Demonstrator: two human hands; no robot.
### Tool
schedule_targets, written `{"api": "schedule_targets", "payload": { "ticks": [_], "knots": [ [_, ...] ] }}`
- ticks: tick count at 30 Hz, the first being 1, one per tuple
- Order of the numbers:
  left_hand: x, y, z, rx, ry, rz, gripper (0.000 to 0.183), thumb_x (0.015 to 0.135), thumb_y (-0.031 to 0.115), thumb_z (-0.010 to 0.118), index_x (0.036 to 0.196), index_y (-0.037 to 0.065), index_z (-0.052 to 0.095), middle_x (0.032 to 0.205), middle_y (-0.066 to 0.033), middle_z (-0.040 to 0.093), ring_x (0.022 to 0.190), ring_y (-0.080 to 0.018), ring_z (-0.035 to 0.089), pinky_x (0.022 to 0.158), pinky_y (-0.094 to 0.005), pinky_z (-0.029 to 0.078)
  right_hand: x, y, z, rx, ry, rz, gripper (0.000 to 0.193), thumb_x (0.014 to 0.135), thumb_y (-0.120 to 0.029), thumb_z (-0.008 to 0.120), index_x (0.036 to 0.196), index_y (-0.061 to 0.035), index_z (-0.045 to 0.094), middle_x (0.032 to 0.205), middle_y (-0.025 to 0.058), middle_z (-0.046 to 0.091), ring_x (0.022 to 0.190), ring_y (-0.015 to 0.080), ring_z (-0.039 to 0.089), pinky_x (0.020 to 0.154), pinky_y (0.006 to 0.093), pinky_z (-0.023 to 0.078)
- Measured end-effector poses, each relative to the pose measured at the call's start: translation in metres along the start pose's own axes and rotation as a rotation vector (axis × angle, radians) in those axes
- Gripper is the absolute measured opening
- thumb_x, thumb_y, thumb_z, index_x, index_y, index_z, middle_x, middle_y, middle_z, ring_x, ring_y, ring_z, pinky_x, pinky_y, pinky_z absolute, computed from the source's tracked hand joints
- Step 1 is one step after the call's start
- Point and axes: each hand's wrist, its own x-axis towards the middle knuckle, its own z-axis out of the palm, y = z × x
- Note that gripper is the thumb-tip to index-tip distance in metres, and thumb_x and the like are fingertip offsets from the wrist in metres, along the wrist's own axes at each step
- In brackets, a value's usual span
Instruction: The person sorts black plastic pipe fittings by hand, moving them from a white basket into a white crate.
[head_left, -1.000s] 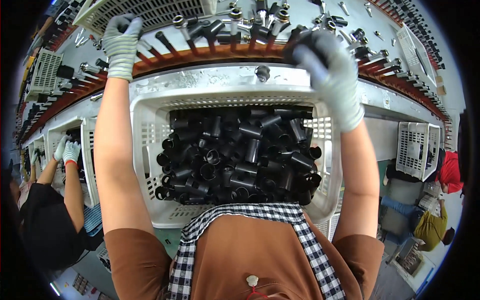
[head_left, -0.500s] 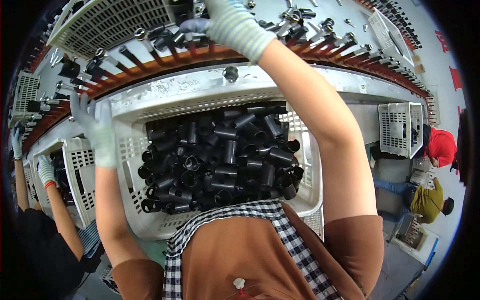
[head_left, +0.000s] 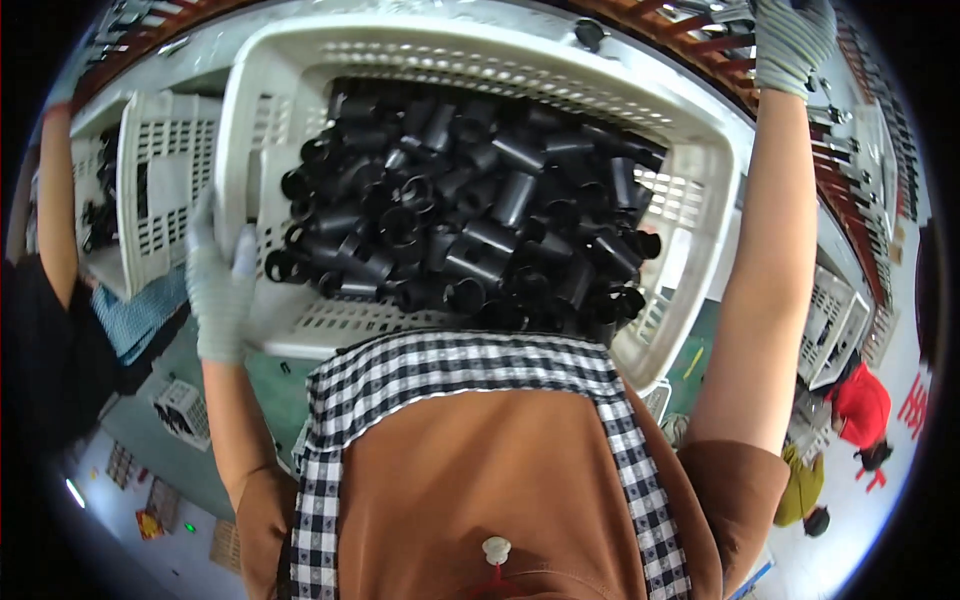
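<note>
A white plastic crate in front of me holds many short black tubes, lying in a jumble. My left hand, in a pale striped glove, is at the crate's near left side. Its thumb stands apart from the fingers, and no part shows in it. My right hand, gloved alike, is stretched far out to the right over a reddish-brown slatted rack. The picture's upper edge cuts off its fingertips, so its grip is hidden. Metal pieces lie along the rack beside that hand.
A small black part sits on the pale ledge beyond the crate. Another white crate stands at the left, by a co-worker's arm. At far right are a further crate and people in red and olive.
The view has shifted, and the crate appears higher. My left hand has come back from the crate's far left corner to its near left side. My right hand has gone right along the rack.
</note>
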Motion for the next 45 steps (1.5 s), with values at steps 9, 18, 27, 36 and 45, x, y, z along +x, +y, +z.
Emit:
{"api": "schedule_targets", "payload": {
  "ticks": [9, 18, 27, 36, 45],
  "knots": [
    [0.010, -0.031, 0.022, -0.052, -0.133, -0.062, 0.043, 0.088, 0.014, 0.054, 0.129, 0.007, 0.042, 0.095, -0.0257, 0.062, 0.086, -0.0423, 0.061, 0.076, -0.0466, 0.047, -0.032, -0.093, -0.028, -0.324, -0.096, -0.346, 0.042, 0.082, -0.017, 0.070, 0.119, -0.0027, 0.054, 0.103, 0.0119, 0.056, 0.088, 0.0195, 0.053, 0.077, 0.0313, 0.045],
    [0.008, -0.048, 0.031, 0.170, 0.025, 0.130, 0.045, 0.087, 0.020, 0.056, 0.128, 0.005, 0.043, 0.100, -0.0273, 0.061, 0.093, -0.0444, 0.059, 0.081, -0.0494, 0.047, -0.197, -0.192, -0.248, 0.355, -0.421, 1.330, 0.068, 0.083, -0.027, 0.069, 0.136, 0.0002, 0.038, 0.118, 0.0104, 0.053, 0.109, 0.0206, 0.051, 0.097, 0.0344, 0.041],
    [0.027, -0.046, 0.063, 0.016, -0.120, 0.062, 0.053, 0.086, 0.019, 0.055, 0.133, 0.000, 0.039, 0.110, -0.0311, 0.057, 0.104, -0.0443, 0.055, 0.090, -0.0475, 0.043, -0.235, -0.212, -0.247, 0.635, -0.190, 1.601, 0.055, 0.077, -0.027, 0.067, 0.125, -0.0053, 0.049, 0.103, 0.0061, 0.057, 0.088, 0.0183, 0.055, 0.082, 0.0313, 0.046],
    [0.056, -0.161, 0.036, -0.527, -0.266, -0.115, 0.053, 0.081, 0.017, 0.061, 0.128, -0.001, 0.045, 0.109, -0.0130, 0.059, 0.096, -0.0216, 0.056, 0.086, -0.0321, 0.047, -0.109, -0.351, -0.179, 0.651, -0.237, 1.305, 0.069, 0.074, -0.015, 0.070, 0.136, -0.0023, 0.042, 0.100, 0.0078, 0.060, 0.093, 0.0144, 0.056, 0.087, 0.0259, 0.044],
    [0.049, -0.088, 0.041, -0.259, -0.186, 0.148, 0.048, 0.083, 0.014, 0.056, 0.128, 0.001, 0.045, 0.108, -0.0241, 0.058, 0.098, -0.0369, 0.058, 0.088, -0.0410, 0.045, -0.192, -0.264, -0.216, 0.733, -0.069, 1.648, 0.049, 0.080, -0.024, 0.064, 0.123, -0.0075, 0.049, 0.091, 0.0031, 0.057, 0.082, 0.0191, 0.058, 0.076, 0.0355, 0.050]
  ]
}}
